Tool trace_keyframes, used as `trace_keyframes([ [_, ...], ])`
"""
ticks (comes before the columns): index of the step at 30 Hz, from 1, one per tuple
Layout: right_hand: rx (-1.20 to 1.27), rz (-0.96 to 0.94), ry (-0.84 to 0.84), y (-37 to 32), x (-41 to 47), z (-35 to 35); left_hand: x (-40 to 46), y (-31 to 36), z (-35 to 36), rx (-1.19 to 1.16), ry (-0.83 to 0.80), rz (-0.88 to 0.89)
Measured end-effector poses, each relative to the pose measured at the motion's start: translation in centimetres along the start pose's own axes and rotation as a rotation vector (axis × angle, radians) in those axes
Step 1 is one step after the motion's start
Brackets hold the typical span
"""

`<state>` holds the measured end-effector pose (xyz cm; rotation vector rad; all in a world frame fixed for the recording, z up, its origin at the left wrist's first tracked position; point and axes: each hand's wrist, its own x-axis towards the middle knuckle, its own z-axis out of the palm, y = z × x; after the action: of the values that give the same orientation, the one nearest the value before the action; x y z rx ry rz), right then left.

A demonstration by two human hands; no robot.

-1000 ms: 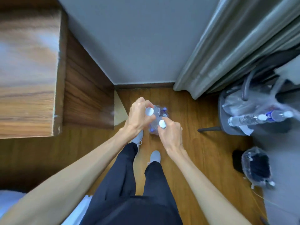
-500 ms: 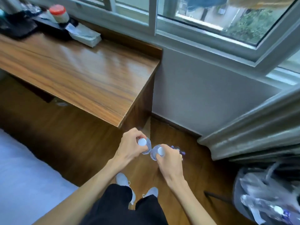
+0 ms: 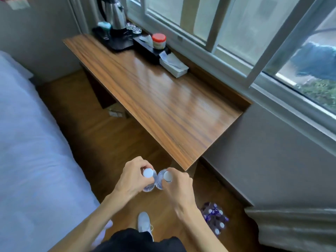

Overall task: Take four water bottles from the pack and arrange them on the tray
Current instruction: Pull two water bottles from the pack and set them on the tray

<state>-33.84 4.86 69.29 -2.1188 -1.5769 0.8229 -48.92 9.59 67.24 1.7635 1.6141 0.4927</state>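
My left hand (image 3: pixel 131 177) grips a clear water bottle (image 3: pixel 149 179) with a white cap, held upright by its neck. My right hand (image 3: pixel 177 186) grips a second water bottle (image 3: pixel 162 180) the same way, and the two bottles touch side by side above the floor, just short of the desk's near corner. The pack (image 3: pixel 214 218) of bottles with white caps and purple labels lies on the floor at the lower right, behind my right forearm. A black tray (image 3: pixel 116 43) sits at the far end of the wooden desk (image 3: pixel 163 106) and holds a kettle.
A metal kettle (image 3: pixel 113 14), glasses, a red-lidded jar (image 3: pixel 159 40) and a tissue box (image 3: pixel 173 64) stand along the window side of the desk. A white bed (image 3: pixel 27 142) fills the left. A grey curtain (image 3: pixel 291 228) bunches at the lower right.
The view has swung up from the floor corner toward the desk. Both hands have lifted a bottle each away from the pack, which now lies behind on the floor.
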Motion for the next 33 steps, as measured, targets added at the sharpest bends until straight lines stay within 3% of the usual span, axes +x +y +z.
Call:
trace_keyframes([
  [11, -0.065, -0.277, -0.117, -13.0, 9.7, 1.0, 7.9, -4.7, -11.2, 0.007, 0.267, -0.076],
  [33, -0.081, -0.497, -0.085, -39.9, 40.7, 7.2, 35.8, -12.8, -35.6, 0.019, 0.462, -0.087],
])
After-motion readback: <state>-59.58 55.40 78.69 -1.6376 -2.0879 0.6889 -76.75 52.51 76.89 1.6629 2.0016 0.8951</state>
